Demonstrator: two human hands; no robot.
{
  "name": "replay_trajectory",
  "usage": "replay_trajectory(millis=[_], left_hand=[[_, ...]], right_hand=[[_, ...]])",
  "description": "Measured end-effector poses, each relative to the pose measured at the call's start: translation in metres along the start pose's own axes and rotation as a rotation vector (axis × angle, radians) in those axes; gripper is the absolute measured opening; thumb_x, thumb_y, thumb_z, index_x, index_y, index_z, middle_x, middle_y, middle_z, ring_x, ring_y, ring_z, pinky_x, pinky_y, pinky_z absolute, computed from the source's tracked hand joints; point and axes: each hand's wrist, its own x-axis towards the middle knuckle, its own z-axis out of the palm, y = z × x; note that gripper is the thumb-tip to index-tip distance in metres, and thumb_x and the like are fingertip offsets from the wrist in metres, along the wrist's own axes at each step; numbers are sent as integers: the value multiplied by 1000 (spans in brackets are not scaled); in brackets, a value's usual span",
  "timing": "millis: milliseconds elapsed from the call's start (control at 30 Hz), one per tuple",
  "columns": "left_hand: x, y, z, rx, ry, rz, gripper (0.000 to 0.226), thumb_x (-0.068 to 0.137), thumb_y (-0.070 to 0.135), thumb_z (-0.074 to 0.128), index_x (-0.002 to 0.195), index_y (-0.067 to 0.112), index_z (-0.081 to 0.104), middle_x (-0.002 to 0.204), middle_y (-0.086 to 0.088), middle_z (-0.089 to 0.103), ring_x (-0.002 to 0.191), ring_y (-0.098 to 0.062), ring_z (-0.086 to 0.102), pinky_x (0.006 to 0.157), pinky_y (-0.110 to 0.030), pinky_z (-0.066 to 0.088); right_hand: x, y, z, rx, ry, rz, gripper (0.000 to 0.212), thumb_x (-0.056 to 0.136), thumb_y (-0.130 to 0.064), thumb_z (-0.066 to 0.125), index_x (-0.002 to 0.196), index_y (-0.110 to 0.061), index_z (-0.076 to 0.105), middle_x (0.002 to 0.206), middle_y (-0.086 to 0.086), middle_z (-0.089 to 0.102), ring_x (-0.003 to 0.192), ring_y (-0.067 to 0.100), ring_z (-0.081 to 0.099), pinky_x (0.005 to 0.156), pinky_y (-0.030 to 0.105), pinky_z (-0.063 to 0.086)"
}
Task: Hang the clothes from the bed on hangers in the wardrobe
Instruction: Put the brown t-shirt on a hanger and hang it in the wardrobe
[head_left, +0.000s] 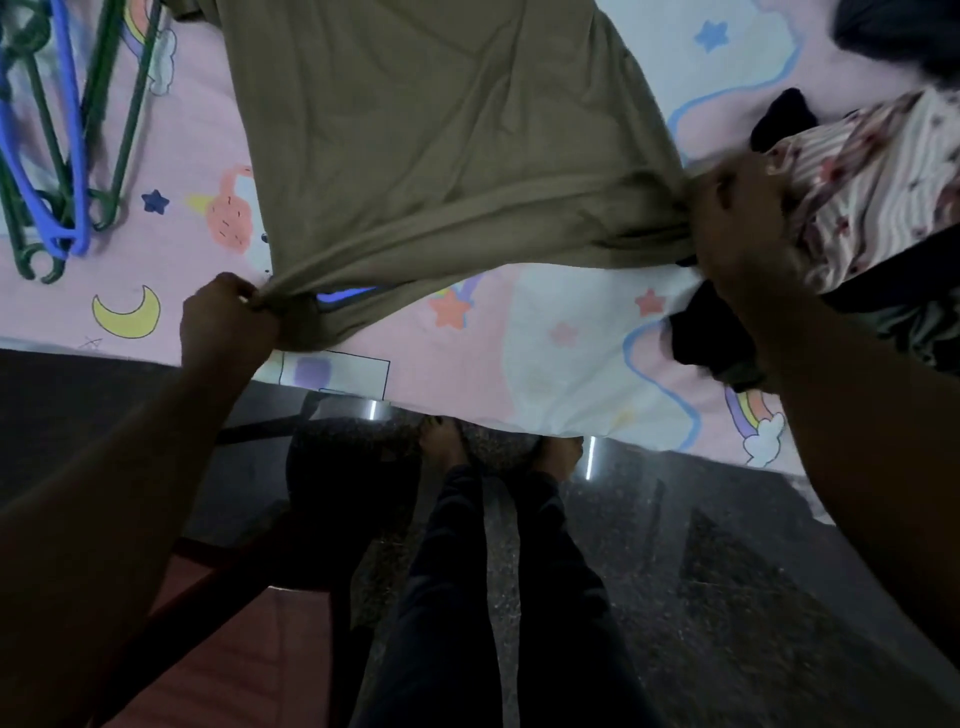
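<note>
Khaki shirt (441, 130) (hem) gripped by hands (228, 317) (737, 218)

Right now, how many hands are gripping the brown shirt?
2. The left hand grips the brown shirt at its near left corner. The right hand grips its near right corner, beside the striped garment.

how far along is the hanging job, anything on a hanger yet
Done: nothing visibly hung; the wardrobe is out of view. In hand: the left hand and right hand each grip a hem corner of the brown garment, spread over the bed; a blue piece in the hem opening may be a hanger. Left: the striped floral garment, the dark clothes, and the loose hangers.
</note>
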Motion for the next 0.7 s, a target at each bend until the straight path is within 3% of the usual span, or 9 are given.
replay_trajectory(millis=[33, 100, 167, 267, 333, 467, 533, 633, 700], left_hand=[[-6, -4, 6, -49, 6, -51, 35, 85, 11, 59, 119, 1, 59, 115, -25, 64, 109, -42, 58, 92, -44, 46], [-16, -10, 18, -130, 6, -102, 35, 88, 17, 57, 118, -1, 56, 114, -25, 63, 109, -42, 57, 89, -43, 45], [-23, -11, 26, -140, -1, -65, 31, 89, 17, 57, 112, -4, 56, 108, -26, 62, 104, -41, 57, 81, -42, 43], [-26, -10, 29, -132, -14, -34, 27, 88, 15, 58, 105, -6, 57, 104, -28, 62, 100, -42, 57, 80, -43, 43], [-32, -6, 28, -183, 45, -61, 22, 87, 8, 54, 105, -4, 54, 107, -28, 61, 101, -41, 57, 79, -40, 43], [-57, 14, 26, -327, 74, -42, 18, 89, -4, 44, 103, 7, 45, 84, -10, 53, 66, -21, 46, 50, -21, 29], [-65, 22, 23, -418, 29, -42, 19, 90, -3, 48, 102, 10, 41, 75, 0, 46, 59, -7, 41, 40, -12, 31], [-62, 23, 23, -652, -2, -191, 27, 90, 1, 56, 112, 10, 44, 80, -1, 52, 62, -8, 49, 49, -6, 38], [-56, 17, 21, -749, -28, -318, 35, 82, 8, 66, 114, 2, 54, 88, -12, 63, 65, -17, 55, 61, -23, 48]], right_hand=[[-4, -1, -4, -65, -58, -1, 32, 92, -36, 61, 104, -10, 49, 69, -1, 50, 59, 4, 54, 62, 25, 46], [-8, 12, -1, -306, -261, -63, 53, 85, -47, 69, 116, -10, 47, 81, 7, 62, 75, 21, 61, 67, 37, 47], [-12, 23, 2, -458, -387, -141, 55, 84, -43, 59, 123, -5, 50, 91, 21, 65, 85, 39, 64, 69, 45, 49], [-7, 20, 14, -510, -336, -117, 51, 78, -27, 36, 115, -2, 60, 95, 28, 64, 86, 50, 59, 70, 50, 43], [-6, 16, 18, -484, -264, -57, 53, 74, -21, 32, 113, -1, 63, 99, 29, 64, 90, 51, 57, 75, 50, 42], [-21, 6, 21, -371, -271, 144, 54, 80, -14, 44, 131, -14, 58, 114, 24, 65, 104, 46, 57, 89, 44, 45], [-36, 3, 20, -293, -270, 187, 53, 83, -10, 47, 134, -19, 58, 114, 20, 67, 103, 41, 61, 91, 37, 47], [-46, -6, 13, -134, -267, 293, 37, 92, -2, 49, 125, -9, 64, 108, 13, 68, 85, 23, 65, 74, 12, 44], [-47, -9, 9, -64, -271, 363, 25, 89, -2, 51, 107, -4, 68, 101, 9, 70, 72, 14, 64, 65, 9, 47]])
